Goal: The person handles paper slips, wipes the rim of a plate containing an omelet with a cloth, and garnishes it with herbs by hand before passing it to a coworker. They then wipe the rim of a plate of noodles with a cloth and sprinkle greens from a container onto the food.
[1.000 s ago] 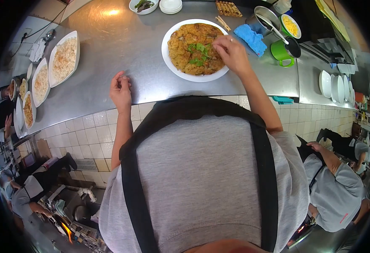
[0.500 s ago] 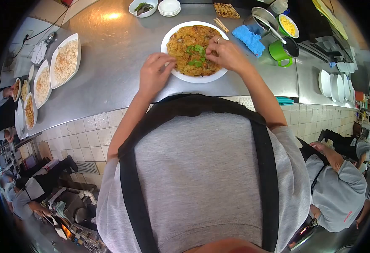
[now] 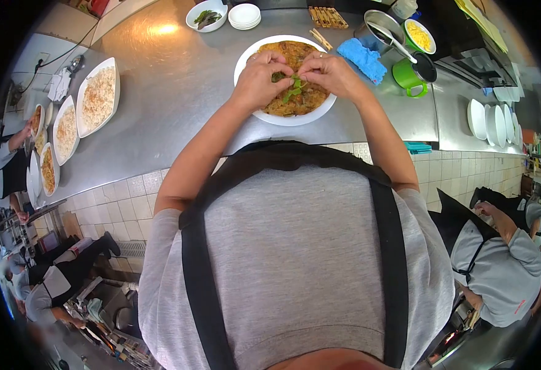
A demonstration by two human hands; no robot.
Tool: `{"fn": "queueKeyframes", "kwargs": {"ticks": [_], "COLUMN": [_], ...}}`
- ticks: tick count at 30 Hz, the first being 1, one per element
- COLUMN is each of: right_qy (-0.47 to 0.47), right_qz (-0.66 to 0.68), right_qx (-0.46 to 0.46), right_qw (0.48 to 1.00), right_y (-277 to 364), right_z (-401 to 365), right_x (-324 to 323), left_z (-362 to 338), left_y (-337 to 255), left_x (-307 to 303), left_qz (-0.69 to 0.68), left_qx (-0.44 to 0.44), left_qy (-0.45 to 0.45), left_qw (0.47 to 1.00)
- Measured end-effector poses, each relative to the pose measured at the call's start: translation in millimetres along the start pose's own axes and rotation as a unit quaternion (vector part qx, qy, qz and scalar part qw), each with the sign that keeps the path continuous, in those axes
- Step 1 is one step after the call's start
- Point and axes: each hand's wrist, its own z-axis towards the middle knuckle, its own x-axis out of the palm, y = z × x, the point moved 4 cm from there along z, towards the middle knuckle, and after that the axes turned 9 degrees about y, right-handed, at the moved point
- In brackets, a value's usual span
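Observation:
A white oval plate (image 3: 255, 115) near the counter's front edge holds an orange-brown cooked dish (image 3: 304, 102). Over its middle, green herb leaves (image 3: 294, 90) lie partly hidden by my fingers. My left hand (image 3: 264, 79) reaches in from the left, with thumb and fingertips pinched on the herb. From the right comes my right hand (image 3: 329, 73), also pinching the herb leaves close to the left fingertips. Both hands hover above the food, their tips almost meeting.
Right of the plate are a blue cloth (image 3: 363, 60), a green mug (image 3: 409, 77) and a metal pot (image 3: 375, 32). A herb bowl (image 3: 207, 15) and stacked saucers (image 3: 244, 15) stand behind. Rice dishes (image 3: 96, 95) line the left. Co-workers (image 3: 495, 265) stand behind me.
My left hand has moved right, from the plate's left rim to over its middle. My right hand stays over the herbs, and both sets of fingertips are now close together.

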Motion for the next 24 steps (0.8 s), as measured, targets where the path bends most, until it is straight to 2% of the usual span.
{"fn": "queueKeyframes", "kwargs": {"ticks": [6, 8, 9, 11, 12, 14, 18, 20, 24], "right_qy": [0.033, 0.028, 0.028, 0.033, 0.033, 0.038, 0.025, 0.002, 0.0], "right_qz": [0.088, 0.037, 0.038, -0.059, -0.058, -0.099, -0.131, -0.174, -0.207], "right_qx": [0.041, 0.039, 0.039, -0.02, -0.021, -0.038, -0.038, -0.029, -0.032], "right_qw": [0.995, 0.998, 0.998, 0.998, 0.998, 0.994, 0.99, 0.984, 0.978], "right_y": [-13, -11, -17, -23, -29, -30, -33, -30, -26], "right_z": [18, 24, 28, 38, 40, 44, 48, 47, 47], "right_x": [-8, -11, -10, -5, -3, 1, 3, 2, 2], "left_z": [12, 17, 20, 27, 29, 34, 39, 39, 36], "left_y": [16, 31, 35, 43, 44, 47, 48, 47, 47], "left_x": [-4, -3, -4, -6, -7, -4, 1, 0, 0], "left_qz": [-0.021, -0.155, -0.154, -0.11, -0.109, -0.051, 0.041, 0.098, 0.114], "left_qx": [-0.009, -0.087, -0.088, -0.148, -0.149, -0.179, -0.166, -0.193, -0.181], "left_qy": [0.002, 0.003, 0.003, 0.059, 0.059, 0.126, 0.095, 0.079, 0.073], "left_qw": [1.0, 0.984, 0.984, 0.981, 0.981, 0.974, 0.981, 0.973, 0.974]}}
